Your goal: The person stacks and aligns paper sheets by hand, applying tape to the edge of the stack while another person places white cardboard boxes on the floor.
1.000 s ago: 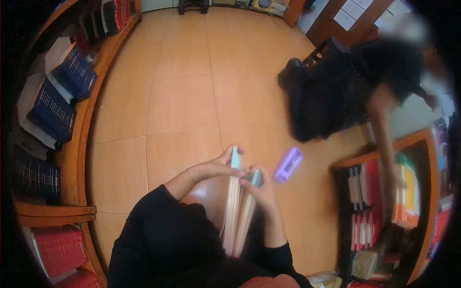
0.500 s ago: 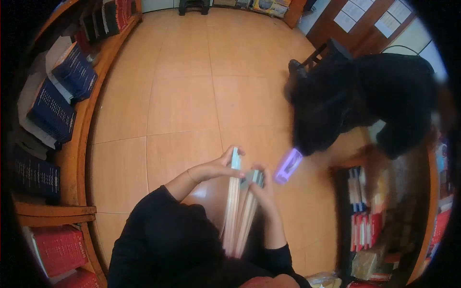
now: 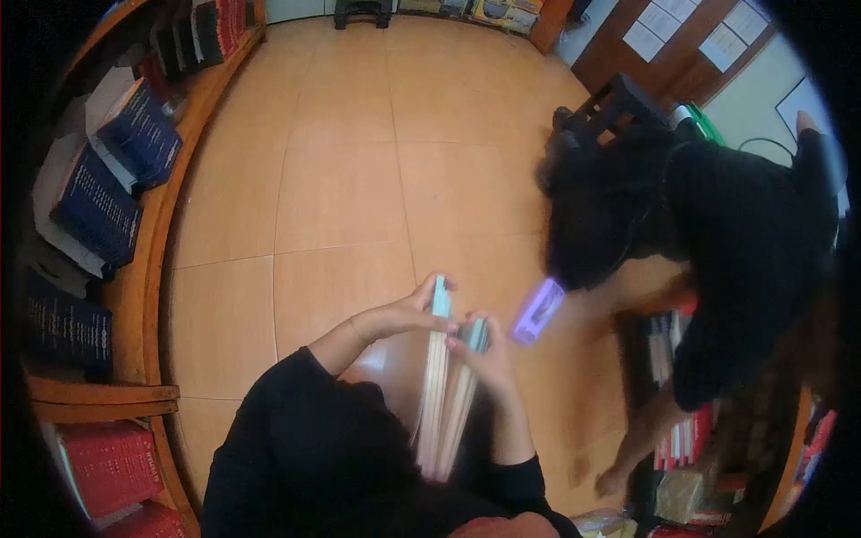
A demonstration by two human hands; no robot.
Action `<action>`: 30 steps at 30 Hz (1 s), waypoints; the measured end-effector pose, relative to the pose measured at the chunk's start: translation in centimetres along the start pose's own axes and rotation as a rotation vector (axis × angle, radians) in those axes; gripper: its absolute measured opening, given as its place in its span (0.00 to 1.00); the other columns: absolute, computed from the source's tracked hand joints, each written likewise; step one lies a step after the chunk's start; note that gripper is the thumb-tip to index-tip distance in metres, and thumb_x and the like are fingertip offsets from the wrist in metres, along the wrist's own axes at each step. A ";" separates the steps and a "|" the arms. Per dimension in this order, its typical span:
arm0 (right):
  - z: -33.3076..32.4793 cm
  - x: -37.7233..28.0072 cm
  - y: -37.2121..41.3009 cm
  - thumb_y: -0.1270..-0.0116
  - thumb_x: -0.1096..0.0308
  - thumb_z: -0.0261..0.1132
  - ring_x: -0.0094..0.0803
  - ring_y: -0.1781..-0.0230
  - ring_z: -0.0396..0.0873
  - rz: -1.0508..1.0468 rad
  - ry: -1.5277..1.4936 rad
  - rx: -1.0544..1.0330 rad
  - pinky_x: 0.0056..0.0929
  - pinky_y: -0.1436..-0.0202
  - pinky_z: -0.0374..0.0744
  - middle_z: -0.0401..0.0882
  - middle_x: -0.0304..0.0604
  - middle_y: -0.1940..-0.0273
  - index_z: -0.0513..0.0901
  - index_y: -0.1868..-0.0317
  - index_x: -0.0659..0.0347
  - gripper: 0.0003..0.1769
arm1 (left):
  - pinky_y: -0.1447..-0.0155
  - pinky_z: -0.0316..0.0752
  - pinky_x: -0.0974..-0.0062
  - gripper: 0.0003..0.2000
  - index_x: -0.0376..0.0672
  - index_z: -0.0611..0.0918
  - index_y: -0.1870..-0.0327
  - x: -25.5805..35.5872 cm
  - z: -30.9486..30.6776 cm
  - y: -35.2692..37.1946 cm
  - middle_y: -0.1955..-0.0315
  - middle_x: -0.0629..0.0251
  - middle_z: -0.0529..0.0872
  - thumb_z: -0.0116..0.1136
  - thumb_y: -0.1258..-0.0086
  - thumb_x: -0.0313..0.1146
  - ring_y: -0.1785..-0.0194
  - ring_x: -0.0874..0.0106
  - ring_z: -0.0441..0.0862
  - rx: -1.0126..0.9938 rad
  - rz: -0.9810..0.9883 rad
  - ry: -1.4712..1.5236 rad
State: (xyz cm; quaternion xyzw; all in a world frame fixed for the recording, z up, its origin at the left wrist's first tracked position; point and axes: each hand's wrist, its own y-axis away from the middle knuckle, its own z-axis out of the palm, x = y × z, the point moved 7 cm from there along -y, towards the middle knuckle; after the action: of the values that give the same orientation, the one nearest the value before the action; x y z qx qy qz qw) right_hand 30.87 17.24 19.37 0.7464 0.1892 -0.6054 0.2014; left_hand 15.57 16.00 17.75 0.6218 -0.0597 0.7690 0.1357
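Note:
My left hand [image 3: 408, 314] is closed around the top of a bundle of thin books [image 3: 433, 381] standing upright over my lap, with light blue at its upper end. Beside it, my right hand [image 3: 491, 360] grips a second bundle of thin books [image 3: 460, 399], also bluish at the top. Both bundles lean close together at the bottom and spread apart toward the top, pale page edges facing up. The fingertips of my two hands nearly meet in the gap between them.
Bookshelves [image 3: 161, 224] with blue and red books line the left. A co-worker in black [image 3: 735, 242] bends at the right, one hand [image 3: 614, 480] low beside a shelf of red books [image 3: 686, 435]. A purple plastic object [image 3: 538, 311] lies on the tiled floor [image 3: 350, 188]. A dark stool [image 3: 621, 106] stands behind.
The co-worker has shifted, and an arm now reaches down in front of the right shelf. My right fingers have moved slightly at the top of their bundle; my left hand stays put.

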 end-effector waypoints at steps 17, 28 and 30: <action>-0.3 -2.2 0.3 0.43 0.74 0.66 0.33 0.47 0.66 -0.091 -0.004 0.028 0.30 0.41 0.65 0.67 0.40 0.54 0.73 0.51 0.57 0.19 | 0.31 0.53 0.70 0.39 0.47 0.60 0.37 0.4 0.1 0.1 0.44 0.66 0.61 0.74 0.45 0.42 0.33 0.70 0.55 -0.012 0.023 -0.006; 0.1 -1.0 -0.1 0.44 0.65 0.75 0.34 0.49 0.68 -0.061 0.049 0.006 0.31 0.42 0.66 0.67 0.42 0.56 0.73 0.55 0.57 0.22 | 0.33 0.56 0.72 0.40 0.47 0.60 0.37 0.7 0.1 0.2 0.45 0.65 0.62 0.75 0.45 0.43 0.35 0.71 0.58 0.007 0.010 0.020; 0.1 -0.6 0.0 0.44 0.65 0.75 0.34 0.49 0.68 -0.055 0.009 -0.004 0.31 0.42 0.66 0.67 0.41 0.56 0.73 0.55 0.58 0.21 | 0.31 0.54 0.68 0.40 0.47 0.60 0.36 0.7 0.3 0.2 0.43 0.65 0.61 0.73 0.45 0.46 0.34 0.69 0.56 -0.001 0.011 -0.012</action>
State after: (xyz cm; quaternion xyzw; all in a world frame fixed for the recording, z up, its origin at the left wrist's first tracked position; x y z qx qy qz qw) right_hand 30.67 17.12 19.94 0.7432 0.2116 -0.6070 0.1855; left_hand 15.62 15.79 18.47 0.6260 -0.0646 0.7660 0.1315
